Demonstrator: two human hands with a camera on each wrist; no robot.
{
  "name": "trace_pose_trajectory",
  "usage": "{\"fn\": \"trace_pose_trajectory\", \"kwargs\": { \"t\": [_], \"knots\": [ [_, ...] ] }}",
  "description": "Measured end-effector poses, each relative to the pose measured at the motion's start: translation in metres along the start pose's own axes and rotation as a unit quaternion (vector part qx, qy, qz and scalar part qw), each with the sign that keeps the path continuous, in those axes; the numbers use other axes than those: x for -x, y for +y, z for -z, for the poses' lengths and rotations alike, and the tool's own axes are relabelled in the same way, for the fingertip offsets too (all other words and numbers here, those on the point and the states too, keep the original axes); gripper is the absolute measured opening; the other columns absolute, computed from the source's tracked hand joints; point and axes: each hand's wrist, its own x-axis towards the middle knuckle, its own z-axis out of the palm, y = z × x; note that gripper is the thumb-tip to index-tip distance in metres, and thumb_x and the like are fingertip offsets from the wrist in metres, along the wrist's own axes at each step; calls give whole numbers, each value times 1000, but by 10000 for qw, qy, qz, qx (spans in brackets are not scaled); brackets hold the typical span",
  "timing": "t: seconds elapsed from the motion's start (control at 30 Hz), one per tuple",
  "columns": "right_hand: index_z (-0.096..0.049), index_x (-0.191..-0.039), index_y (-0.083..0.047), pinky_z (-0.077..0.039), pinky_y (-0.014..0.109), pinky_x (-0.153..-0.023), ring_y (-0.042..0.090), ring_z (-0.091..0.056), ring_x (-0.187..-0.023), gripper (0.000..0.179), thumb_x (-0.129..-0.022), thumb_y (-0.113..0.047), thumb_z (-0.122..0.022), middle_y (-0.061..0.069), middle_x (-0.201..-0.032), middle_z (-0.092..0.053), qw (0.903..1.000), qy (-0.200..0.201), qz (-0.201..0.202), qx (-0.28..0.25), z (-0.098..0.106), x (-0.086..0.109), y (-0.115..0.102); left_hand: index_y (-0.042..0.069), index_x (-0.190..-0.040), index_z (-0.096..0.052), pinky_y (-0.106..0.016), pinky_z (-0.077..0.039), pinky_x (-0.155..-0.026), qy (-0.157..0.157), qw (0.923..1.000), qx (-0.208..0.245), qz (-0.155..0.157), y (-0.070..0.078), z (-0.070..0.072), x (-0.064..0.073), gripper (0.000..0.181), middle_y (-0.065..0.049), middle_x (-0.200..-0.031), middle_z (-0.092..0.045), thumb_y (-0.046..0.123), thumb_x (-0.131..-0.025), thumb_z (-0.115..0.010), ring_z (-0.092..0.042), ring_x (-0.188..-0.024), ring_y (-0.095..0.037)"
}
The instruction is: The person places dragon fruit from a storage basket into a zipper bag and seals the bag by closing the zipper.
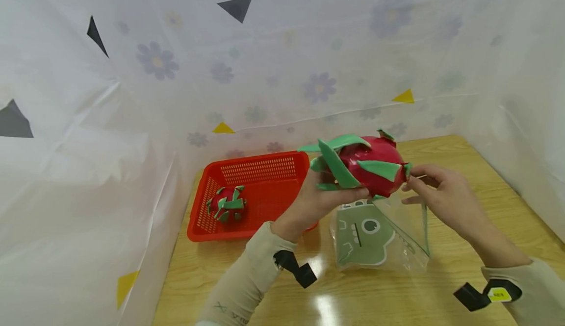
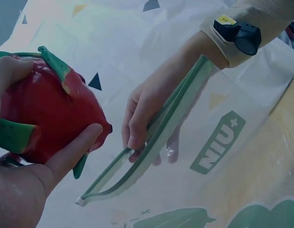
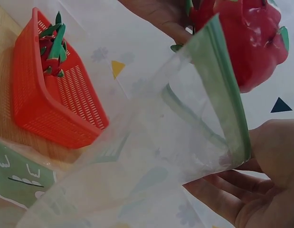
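Bagging stage, looks like. Left hand [image 1: 309, 197] grip curled round red dragon fruit [image 1: 377, 150], held up over far side of table [image 1: 362, 299], right of centre. Right hand [image 1: 448, 201] grip pinching one side of zip bag [image 1: 366, 245] at its mouth, which gapes only partway. Fruit near mouth, not inside. Red basket [image 1: 273, 194] sits by far left corner, second dragon fruit [image 1: 227, 203] in it. Next move probably wants mouth spread wider, leaves tucked so they don't snag.

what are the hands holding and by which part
The left hand grips the fruit round its body; the right hand holds the bag at its green rim.
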Motion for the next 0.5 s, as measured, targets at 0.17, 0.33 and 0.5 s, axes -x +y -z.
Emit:
{"fn": "trace_pose_trajectory", "kwargs": {
  "t": [0.17, 0.33, 0.5],
  "knots": [
    [-62, -118, -1, -60, 24, -66, 8, -73, -77, 25, -102, -19, -55, 2, -101, -68, 10000, -12, 25, -39, 0, 0, -2, 15, -144, -42, -50, -58, -85, -142, 9936, 1124, -29, -6, -9, -4, 64, -6, -137, -54, 10, -89, -74, -58, -124, -23],
    [-63, -123, -4, -56, 20, -63, 3, -69, -73, 30, -102, -24, -56, 19, -108, -70, 9992, 103, -21, 373, 2, 2, -4, 19, -146, -39, -53, -58, -80, -215, 9874, 1567, -77, -16, -14, -6, 71, -2, -138, -51, 23, -87, -78, -58, -124, -24],
    [-65, -117, -1, -50, 23, -55, 0, -58, -71, 25, -101, -16, -54, 22, -105, -70, 9975, 252, -58, 655, 5, 3, -4, 19, -144, -45, -48, -59, -83, 65, 9938, 1015, 440, -29, -14, 0, 62, -9, -135, -59, 7, -89, -72, -67, -114, -25]
  ]
}}
